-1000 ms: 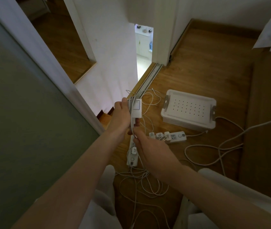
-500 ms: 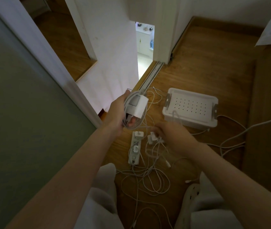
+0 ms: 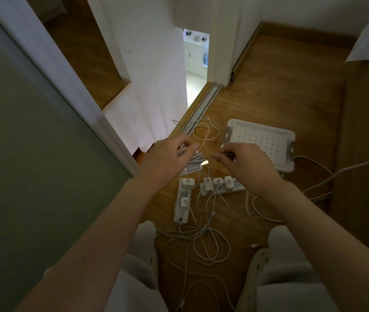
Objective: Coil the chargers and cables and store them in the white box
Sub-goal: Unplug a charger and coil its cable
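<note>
1. Head view, looking down on a brown wooden plank floor [image 3: 280,91]. The person is crouched, with knees in pale trousers [image 3: 142,248] at the bottom of the frame.
2. Left hand [image 3: 167,157], centre of frame. Its grip is curled round a coiled white cable bundle [image 3: 196,157]. A flat square white charger [image 3: 193,169] shows just under the palm, touching the coil.
3. Right hand [image 3: 250,168], just right of the left, with the two hands apart. The fingers are curled and the thumb and forefinger tips are drawn close together. The spot is blurred, so I cannot tell whether this grip pinches a cable end.
4. White rectangular plastic box with a perforated bottom [image 3: 269,140], on the floor right of centre, its near edge hidden behind the right hand.
5. Long white power strip [image 3: 181,208], lying lengthwise below the left hand with white plugs in it.
6. Second white power strip [image 3: 237,186], lying crosswise below the right hand and carrying three white charger cubes [image 3: 217,184].
7. Loose tangle of thin white cables [image 3: 203,242], lower centre, on the floor between the knees.
8. Thin white cable loop [image 3: 206,131], above the hands, near the metal door track [image 3: 203,102].
9. Thick pale cord [image 3: 347,168], running in from the right edge toward the box.
</note>
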